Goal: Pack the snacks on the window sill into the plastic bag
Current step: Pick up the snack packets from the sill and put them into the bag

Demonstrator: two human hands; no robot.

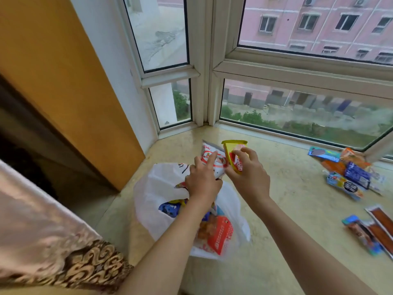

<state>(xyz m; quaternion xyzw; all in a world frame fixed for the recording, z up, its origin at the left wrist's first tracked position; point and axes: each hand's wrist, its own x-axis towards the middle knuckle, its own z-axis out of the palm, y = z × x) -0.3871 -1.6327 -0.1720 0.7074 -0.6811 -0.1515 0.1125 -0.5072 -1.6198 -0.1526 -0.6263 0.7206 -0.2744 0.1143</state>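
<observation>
Two light, crinkly packets sit above the plastic bag (153, 188) on the sill: our left hand (202, 179) pinches the white snack packet (210, 158), our right hand (248, 173) the yellow packet (231, 154). Both look slippery, so we judge edge grips best.

Patterned curtain (63, 241) lower left; pink building (319, 24) beyond window (212, 67).
</observation>
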